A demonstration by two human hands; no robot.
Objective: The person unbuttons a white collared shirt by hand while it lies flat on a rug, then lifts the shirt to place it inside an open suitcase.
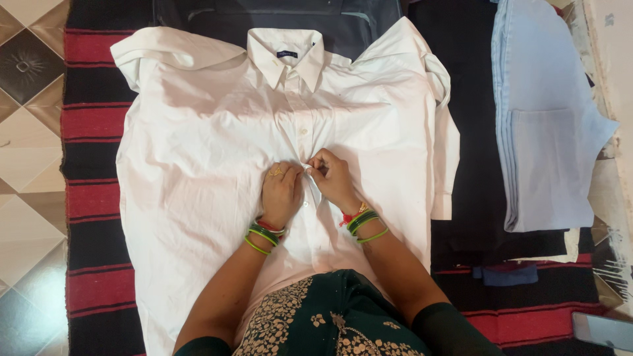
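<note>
Dark green patterned dress (330,323) closest in, at the bottom edge, with both forearms reaching forward from it. White shirt (264,151) spread flat, front up, collar away, on a red-and-black striped mat (92,198). Meeting at the button strip mid-chest: left hand (280,191), fingers curled and pressed down on the cloth beside the strip, a gold ring on one finger; right hand (333,177), fingertips pinched on the strip's edge, apparently at a button. Green and red bangles (264,234) on the left wrist, similar ones on the right. Buttoning step by the look of it, roughly halfway down the front; lower part of the strip hidden by hands and dress, so unclear how much remains. Next move likely a fine one: steadying the cloth, easing button through hole, then shifting lower. Further out: folded light blue shirt (547,132) on dark cloth at right, tiled floor (26,132) at left.
</note>
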